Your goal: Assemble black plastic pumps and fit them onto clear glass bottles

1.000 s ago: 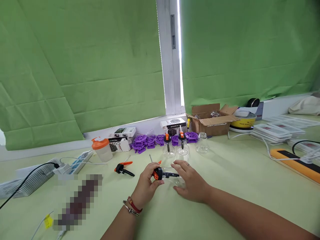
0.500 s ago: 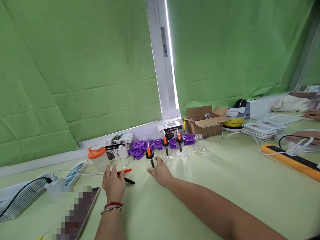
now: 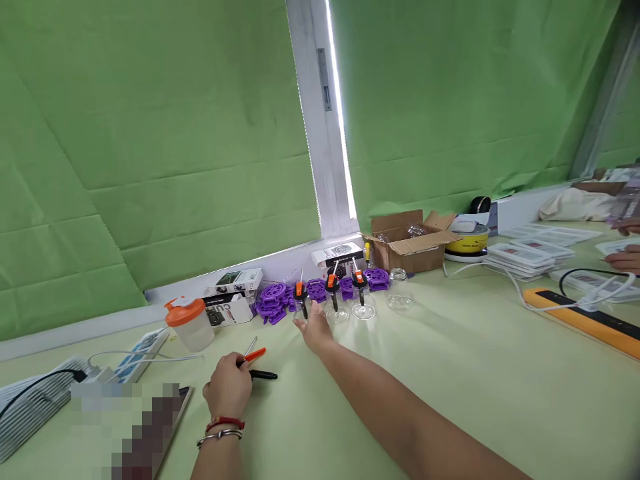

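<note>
My right hand (image 3: pixel 317 329) holds a small clear cup with a black-and-orange lid (image 3: pixel 301 293), thumb and fingers about its lower part. It stands on the table at the left end of a row, beside two similar lidded cups, the middle cup (image 3: pixel 333 300) and the right cup (image 3: pixel 361 300). My left hand (image 3: pixel 227 387) is closed, fingers curled at a black-and-orange lid (image 3: pixel 257 355) lying on the table. A thin pale straw and a black bar (image 3: pixel 264 375) stick out from it; the palm hides the rest. Further right stands a clear cup without a lid (image 3: pixel 399 293).
Purple plastic parts (image 3: pixel 274 301) lie behind the cups, near printed boxes (image 3: pixel 229 310) and an open cardboard box (image 3: pixel 413 250). A shaker bottle (image 3: pixel 190 325), power strip (image 3: pixel 143 357) and tablet (image 3: pixel 173 427) are left. An orange power strip (image 3: pixel 590 320) and another person's hand (image 3: pixel 625 259) are right.
My right hand has moved the left cup back, into line with the other two. My left hand has lowered toward me and its fingers have curled in at the loose lid.
</note>
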A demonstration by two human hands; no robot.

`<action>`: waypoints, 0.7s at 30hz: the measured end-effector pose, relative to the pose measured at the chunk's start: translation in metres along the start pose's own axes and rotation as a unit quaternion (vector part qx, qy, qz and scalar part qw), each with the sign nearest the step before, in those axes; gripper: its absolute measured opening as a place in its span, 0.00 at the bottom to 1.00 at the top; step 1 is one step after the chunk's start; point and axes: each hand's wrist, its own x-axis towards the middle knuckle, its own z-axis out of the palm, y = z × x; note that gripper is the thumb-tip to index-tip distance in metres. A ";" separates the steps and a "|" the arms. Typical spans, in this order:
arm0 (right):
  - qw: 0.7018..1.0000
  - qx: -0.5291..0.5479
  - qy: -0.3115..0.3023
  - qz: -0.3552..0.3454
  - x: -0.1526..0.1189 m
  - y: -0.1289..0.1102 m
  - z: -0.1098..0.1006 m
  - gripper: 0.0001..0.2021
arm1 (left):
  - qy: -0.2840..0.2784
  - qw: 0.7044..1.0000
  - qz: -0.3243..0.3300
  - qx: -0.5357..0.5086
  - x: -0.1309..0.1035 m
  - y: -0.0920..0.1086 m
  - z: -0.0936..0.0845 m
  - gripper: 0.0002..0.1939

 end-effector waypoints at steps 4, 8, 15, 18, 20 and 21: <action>0.999 -0.010 0.022 0.024 -0.008 -0.001 -0.002 0.35 | -0.015 1.000 -0.015 -0.003 0.001 0.002 -0.001 0.09; 0.999 -0.037 -0.038 -0.012 -0.031 -0.007 -0.023 0.37 | -0.022 1.000 -0.017 -0.004 -0.001 0.004 -0.003 0.09; 0.945 -0.149 0.104 -0.271 -0.049 0.021 -0.134 0.34 | -0.015 0.999 -0.007 -0.048 -0.002 0.009 0.007 0.29; 0.938 -0.183 0.237 -0.174 -0.038 0.060 -0.189 0.38 | -0.025 0.997 -0.019 -0.068 0.000 0.006 0.012 0.33; 0.939 -0.206 0.267 -0.063 -0.032 0.087 -0.214 0.42 | -0.058 0.994 -0.050 -0.081 0.001 0.003 0.013 0.28; 0.942 -0.215 0.256 0.008 -0.028 0.099 -0.222 0.44 | -0.075 0.991 -0.061 -0.089 0.001 0.002 0.013 0.25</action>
